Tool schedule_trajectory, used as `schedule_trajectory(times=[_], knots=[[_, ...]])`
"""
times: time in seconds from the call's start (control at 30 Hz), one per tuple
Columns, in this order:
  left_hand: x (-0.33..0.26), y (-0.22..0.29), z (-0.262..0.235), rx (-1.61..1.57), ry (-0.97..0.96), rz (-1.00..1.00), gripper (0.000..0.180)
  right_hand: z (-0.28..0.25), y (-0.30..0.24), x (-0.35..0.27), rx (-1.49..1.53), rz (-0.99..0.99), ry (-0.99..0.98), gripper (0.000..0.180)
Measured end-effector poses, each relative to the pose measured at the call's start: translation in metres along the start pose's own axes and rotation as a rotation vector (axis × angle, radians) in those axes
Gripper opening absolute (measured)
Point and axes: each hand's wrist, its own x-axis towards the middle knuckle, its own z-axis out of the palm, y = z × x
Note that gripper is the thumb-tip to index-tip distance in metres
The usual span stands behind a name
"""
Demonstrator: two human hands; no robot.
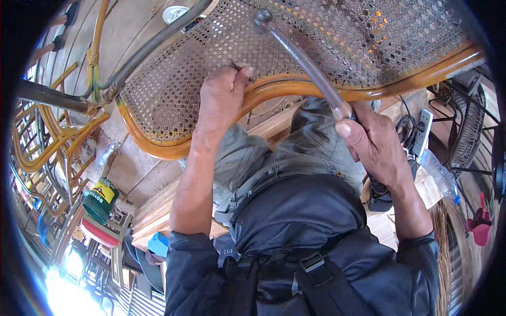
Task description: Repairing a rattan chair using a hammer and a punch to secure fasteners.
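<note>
Nearest, at six o'clock: dark shirt (300,208) under black straps (319,271), both cut off by the lower edge. Just beyond, grey-green trousers (316,147), partly hidden behind forearms and work.

Between two and three o'clock, right hand (371,142) wrapped firmly around the handle of a hammer (305,63), with the grip end lost inside the palm. Shaft slanting up toward a rounded head near twelve o'clock, hard to make out in full. Touching the mesh or above it: cannot tell.

Toward eleven o'clock, left hand (222,92) curled into a loose fist, thumb beside bent fingers, at the cane mesh (174,100). Anything small pinched there: cannot tell. Wrist covering a stretch of the curved orange rim (168,151). Mesh and rim spanning from ten to two o'clock, cut off at the top.

Farther out, at eight o'clock, wooden planks (158,216); at three, a clear bottle (440,176) with a blue cap. Pale, seamed floor (132,163) at nine. Green bucket (97,208) between eight and nine. Beyond, at nine to ten, tangled rattan frames (68,137), blurred and bent toward the rim of view. Glare at eight, washing out the far room.
</note>
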Motion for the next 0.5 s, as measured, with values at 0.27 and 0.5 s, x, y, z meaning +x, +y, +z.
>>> schedule_trajectory(times=[0.27,0.5], knots=[[0.000,0.000,0.000,0.070,-0.053,0.065,0.015,-0.004,-0.018,-0.003,-0.001,-0.104,-0.023,0.052],[-0.001,-0.001,-0.002,0.174,-0.062,0.124,0.021,-0.007,-0.029,-0.007,0.005,-0.202,0.010,0.052]])
